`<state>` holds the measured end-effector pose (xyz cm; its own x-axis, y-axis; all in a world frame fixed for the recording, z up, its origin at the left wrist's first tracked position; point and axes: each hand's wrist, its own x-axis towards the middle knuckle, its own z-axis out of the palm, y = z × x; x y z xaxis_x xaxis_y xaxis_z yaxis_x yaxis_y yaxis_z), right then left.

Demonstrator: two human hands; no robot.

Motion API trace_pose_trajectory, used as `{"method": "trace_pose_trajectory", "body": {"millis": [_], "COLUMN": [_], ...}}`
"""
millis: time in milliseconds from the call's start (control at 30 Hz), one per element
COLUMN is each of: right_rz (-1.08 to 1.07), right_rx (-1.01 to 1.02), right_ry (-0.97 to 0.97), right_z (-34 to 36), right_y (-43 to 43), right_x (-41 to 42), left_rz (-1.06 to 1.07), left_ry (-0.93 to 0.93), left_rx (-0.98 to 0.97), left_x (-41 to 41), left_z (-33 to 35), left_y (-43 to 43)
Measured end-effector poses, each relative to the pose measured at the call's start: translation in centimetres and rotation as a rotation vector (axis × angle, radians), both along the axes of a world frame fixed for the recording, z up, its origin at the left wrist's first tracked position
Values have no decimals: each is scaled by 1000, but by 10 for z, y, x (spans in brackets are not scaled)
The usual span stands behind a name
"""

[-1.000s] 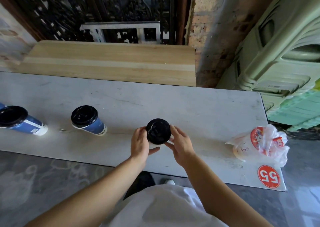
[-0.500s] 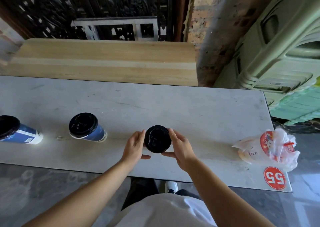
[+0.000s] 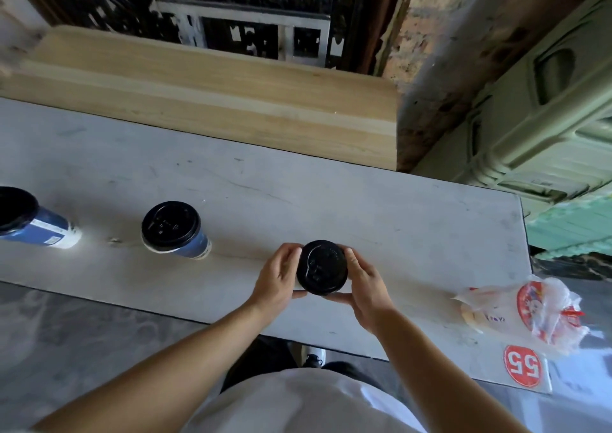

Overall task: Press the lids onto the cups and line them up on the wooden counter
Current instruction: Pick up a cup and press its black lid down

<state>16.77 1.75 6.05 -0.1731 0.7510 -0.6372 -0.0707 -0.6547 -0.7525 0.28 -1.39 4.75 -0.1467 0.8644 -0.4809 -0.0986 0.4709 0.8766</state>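
Observation:
A cup with a black lid [image 3: 322,267] stands on the grey table [image 3: 298,194] near its front edge. My left hand [image 3: 278,278] wraps its left side and my right hand [image 3: 366,283] its right side, fingers around the lid's rim. The cup's body is hidden under the lid and hands. Two blue cups stand to the left: one with a black lid [image 3: 172,229], and one at the frame's left edge [image 3: 29,224], also with a black top. The wooden counter [image 3: 212,91] runs behind the table with nothing on it.
A crumpled plastic bag with red print [image 3: 530,310] lies at the table's right end, beside a red "55" sticker [image 3: 522,365]. Stacked green plastic furniture [image 3: 543,108] and a brick pillar [image 3: 440,68] stand to the right. A dark carved screen is behind the counter.
Both hands have stayed around the lidded cup, shifting their fingers slightly on the rim. The view has tilted a little; the other cups have not moved.

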Motion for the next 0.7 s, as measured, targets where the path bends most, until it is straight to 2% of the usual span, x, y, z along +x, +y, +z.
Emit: {"method": "trace_pose_trajectory", "body": {"millis": [200, 367, 567, 700], "right_rz": [70, 76, 29, 59], "right_rx": [-84, -212, -255, -251], "right_ry": [121, 218, 342, 348], "right_z": [8, 3, 2, 3], "right_y": [11, 2, -23, -29], "right_x": [9, 13, 26, 31], "left_rz": [147, 263, 402, 239], "left_ry": [-35, 22, -106, -45], "left_rx": [-71, -213, -202, -175], "left_x": [9, 15, 26, 20], "left_z": [19, 29, 30, 24], "left_y": [5, 1, -18, -25]}}
